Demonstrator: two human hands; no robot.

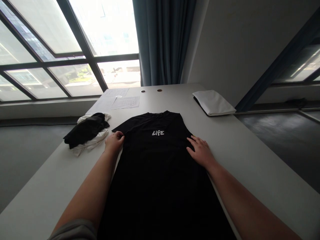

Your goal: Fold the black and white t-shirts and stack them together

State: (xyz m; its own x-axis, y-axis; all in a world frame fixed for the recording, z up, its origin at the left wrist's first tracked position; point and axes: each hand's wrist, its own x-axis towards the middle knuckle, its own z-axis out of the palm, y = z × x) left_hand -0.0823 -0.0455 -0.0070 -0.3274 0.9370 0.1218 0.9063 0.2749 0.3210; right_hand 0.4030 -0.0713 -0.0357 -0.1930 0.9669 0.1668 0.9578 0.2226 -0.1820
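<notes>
A black T-shirt (155,166) lies flat on a white table (252,156). Its neck points away from the person, and its bottom end runs down out of view near the person's body. White letters (158,133) on the chest of the shirt say "LIFE".

The left hand (114,141) is at the left side of the shirt. It is bent in a little and looks narrow, with its fingertips on the shirt's edge just under the short sleeve. It may be pinching the cloth, but you cannot tell. The right hand (201,151) is at the right side of the shirt. It is open wide with the fingers spread, and the fingertips touch the shirt's edge. It is not holding anything. A gray sleeve (72,231) shows on the left arm, down low.

Just left of the shirt is a messy pile of clothes, with black cloth (86,130) on top of white cloth (93,141). Past the shirt's neck lie some sheets of paper (125,102), and near them are two small round holes (143,91) in the table. Past the shirt on the right, well apart from it, sits a folded white cloth (213,102). Far beyond the shirt are a big window (75,63) and a blue curtain (162,40).
</notes>
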